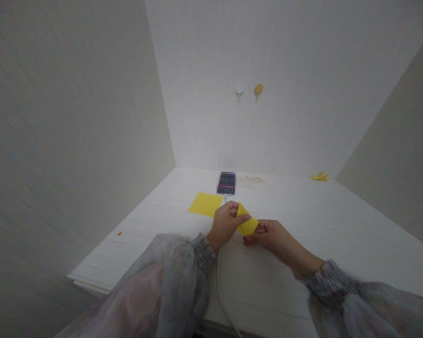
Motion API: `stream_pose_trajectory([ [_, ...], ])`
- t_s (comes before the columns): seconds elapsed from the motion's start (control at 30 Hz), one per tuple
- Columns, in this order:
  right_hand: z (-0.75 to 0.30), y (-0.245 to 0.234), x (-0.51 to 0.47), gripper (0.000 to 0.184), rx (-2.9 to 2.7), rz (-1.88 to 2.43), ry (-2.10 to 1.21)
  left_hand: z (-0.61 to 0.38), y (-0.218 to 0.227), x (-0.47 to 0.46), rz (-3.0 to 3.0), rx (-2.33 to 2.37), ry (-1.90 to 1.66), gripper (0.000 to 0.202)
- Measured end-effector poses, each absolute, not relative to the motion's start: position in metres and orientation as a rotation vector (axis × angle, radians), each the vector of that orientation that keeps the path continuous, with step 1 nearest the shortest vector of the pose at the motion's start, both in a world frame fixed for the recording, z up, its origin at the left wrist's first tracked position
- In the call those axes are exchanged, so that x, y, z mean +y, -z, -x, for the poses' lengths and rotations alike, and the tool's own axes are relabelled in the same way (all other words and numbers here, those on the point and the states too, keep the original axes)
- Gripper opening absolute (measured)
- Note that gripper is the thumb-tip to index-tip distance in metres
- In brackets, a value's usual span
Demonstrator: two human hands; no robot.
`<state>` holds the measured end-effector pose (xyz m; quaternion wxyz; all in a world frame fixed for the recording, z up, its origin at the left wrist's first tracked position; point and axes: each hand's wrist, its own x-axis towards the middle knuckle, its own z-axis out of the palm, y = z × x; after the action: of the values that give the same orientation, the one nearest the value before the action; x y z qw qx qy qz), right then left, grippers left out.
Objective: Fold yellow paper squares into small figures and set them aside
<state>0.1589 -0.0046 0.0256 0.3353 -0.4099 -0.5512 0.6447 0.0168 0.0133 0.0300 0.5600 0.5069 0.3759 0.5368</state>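
Observation:
Between my two hands is a folded piece of yellow paper [246, 225], held just above the white table with a pointed corner upward. My left hand [224, 224] grips its left side, thumb lying across the front. At the lower right edge, my right hand [266, 233] pinches the paper between thumb and fingers. A flat yellow sheet [205, 204] lies on the table just left of my left hand, which covers part of its right end.
A phone [227, 183] lies behind my hands, with a pale cable [218, 286] running toward the front edge. A folded yellow paper shape [320, 176] sits at the back right. A small orange bit [119, 233] is at the left. Two hooks [258, 89] are on the back wall [204, 117].

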Motion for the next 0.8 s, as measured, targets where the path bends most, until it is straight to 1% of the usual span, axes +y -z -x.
stream_pose_trajectory([
  [0.17,-0.159,-0.029,-0.006,0.027,-1.424,1.005,-1.675,-0.014,-0.025,0.014,-1.301,0.923,-1.238,0.031],
  [0.3,-0.157,-0.03,-0.005,0.024,-1.351,1.016,-1.638,-0.013,-0.02,0.016,-1.41,0.956,-1.197,0.032],
  [0.47,-0.157,-0.025,-0.003,0.023,-1.326,1.054,-1.593,-0.015,-0.018,0.017,-1.398,0.955,-1.171,0.03],
  [0.57,-0.157,-0.025,-0.004,0.022,-1.384,1.123,-1.511,-0.015,-0.017,0.017,-1.404,0.971,-1.159,0.028],
  [0.67,-0.158,-0.028,-0.004,0.026,-1.481,1.183,-1.439,-0.014,-0.017,0.017,-1.402,0.961,-1.143,0.028],
  [0.8,-0.16,-0.031,-0.002,0.028,-1.563,1.129,-1.301,-0.013,-0.018,0.016,-1.371,0.925,-1.111,0.03],
])
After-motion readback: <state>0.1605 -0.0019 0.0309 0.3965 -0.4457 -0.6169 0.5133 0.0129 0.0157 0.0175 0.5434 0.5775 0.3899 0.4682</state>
